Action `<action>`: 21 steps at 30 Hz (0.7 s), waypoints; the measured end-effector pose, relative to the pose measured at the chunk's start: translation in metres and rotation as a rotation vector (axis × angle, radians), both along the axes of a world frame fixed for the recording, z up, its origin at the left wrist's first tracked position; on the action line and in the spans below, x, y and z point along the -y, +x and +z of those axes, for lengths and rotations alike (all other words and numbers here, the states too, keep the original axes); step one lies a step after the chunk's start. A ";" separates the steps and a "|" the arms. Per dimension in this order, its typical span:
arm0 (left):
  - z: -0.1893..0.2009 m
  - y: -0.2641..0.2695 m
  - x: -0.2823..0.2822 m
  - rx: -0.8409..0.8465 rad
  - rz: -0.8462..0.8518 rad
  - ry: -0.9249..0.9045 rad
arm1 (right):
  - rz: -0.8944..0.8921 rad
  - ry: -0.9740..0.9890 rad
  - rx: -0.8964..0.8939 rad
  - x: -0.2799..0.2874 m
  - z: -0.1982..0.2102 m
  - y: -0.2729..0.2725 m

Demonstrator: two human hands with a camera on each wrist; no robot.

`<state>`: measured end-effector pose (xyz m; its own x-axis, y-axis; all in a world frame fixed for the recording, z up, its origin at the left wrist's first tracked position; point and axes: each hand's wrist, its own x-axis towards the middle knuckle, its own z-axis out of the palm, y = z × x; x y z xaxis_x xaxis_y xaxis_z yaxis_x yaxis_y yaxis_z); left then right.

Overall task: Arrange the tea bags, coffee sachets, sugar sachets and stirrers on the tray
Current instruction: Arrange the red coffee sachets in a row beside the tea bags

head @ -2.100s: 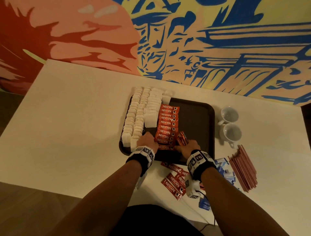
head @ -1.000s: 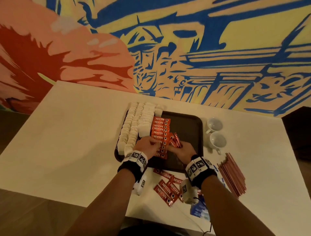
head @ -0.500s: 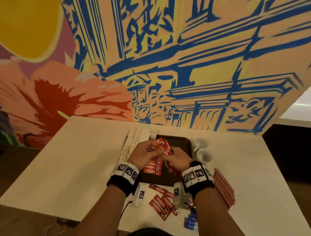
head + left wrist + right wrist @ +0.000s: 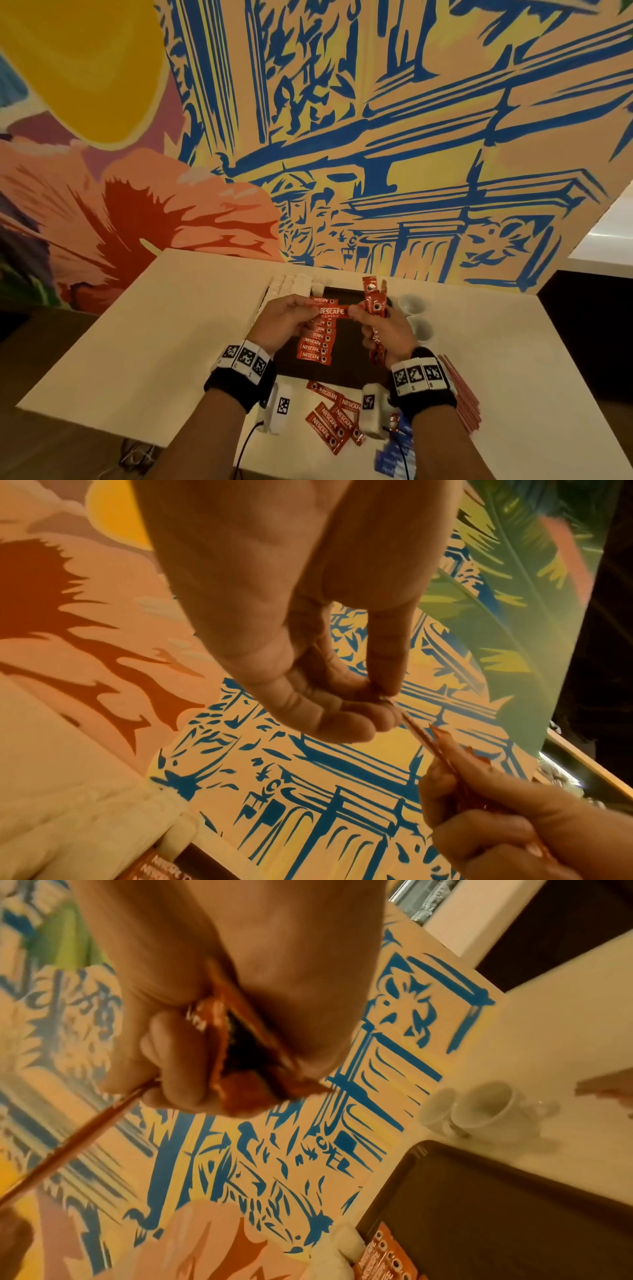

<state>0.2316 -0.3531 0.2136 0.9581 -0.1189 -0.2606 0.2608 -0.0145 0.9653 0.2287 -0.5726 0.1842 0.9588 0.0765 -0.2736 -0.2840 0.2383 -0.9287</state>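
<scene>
Red coffee sachet (image 4: 331, 312), flat, white "NESCAFE CLASSIC" lettering, held level at centre frame above the dark tray (image 4: 346, 363): left hand (image 4: 287, 322) pinches its left end, right hand (image 4: 385, 327) pinches its right end while also gripping an upright bundle of sachets (image 4: 373, 299). A sachet row (image 4: 313, 346) lies on the tray below, partly hidden by the hands; tea bags (image 4: 291, 284) mostly covered. Blue sugar sachets (image 4: 390, 459) cut off at lower edge. Half a second ago, both hands sat lower.
</scene>
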 end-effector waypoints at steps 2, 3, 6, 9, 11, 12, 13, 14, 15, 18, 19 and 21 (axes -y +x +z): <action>-0.002 -0.007 -0.004 -0.036 -0.033 -0.100 | -0.048 0.086 0.005 0.001 -0.001 -0.001; -0.004 -0.010 -0.007 -0.049 -0.031 -0.153 | -0.038 0.125 0.000 0.000 -0.002 -0.002; -0.011 -0.010 -0.017 -0.089 0.012 -0.151 | 0.039 0.128 -0.038 -0.003 -0.007 -0.003; -0.026 -0.003 -0.027 -0.011 0.059 0.227 | 0.057 -0.060 -0.120 -0.007 -0.017 0.002; -0.033 0.000 -0.033 0.107 0.062 0.442 | 0.044 -0.162 -0.155 -0.009 -0.026 0.008; -0.035 0.002 -0.035 0.163 0.027 0.489 | 0.038 -0.184 -0.167 -0.010 -0.031 0.010; -0.037 0.003 -0.036 0.204 -0.029 0.515 | 0.031 -0.196 -0.180 -0.012 -0.033 0.012; -0.039 0.005 -0.037 0.233 -0.101 0.543 | 0.023 -0.205 -0.192 -0.013 -0.035 0.015; -0.043 0.008 -0.036 0.266 -0.173 0.598 | 0.017 -0.212 -0.203 -0.015 -0.036 0.017; -0.054 0.018 -0.032 0.385 -0.303 0.777 | 0.024 -0.229 -0.219 -0.023 -0.035 0.026; -0.055 0.022 -0.030 0.397 -0.305 0.795 | 0.026 -0.228 -0.222 -0.025 -0.034 0.029; -0.057 0.031 -0.029 0.406 -0.306 0.826 | 0.030 -0.223 -0.231 -0.029 -0.035 0.035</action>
<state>0.2625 -0.3238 0.1569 0.9516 -0.3060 -0.0301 -0.2178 -0.7401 0.6363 0.2638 -0.5440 0.1494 0.8674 0.0176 -0.4972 -0.4975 0.0241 -0.8671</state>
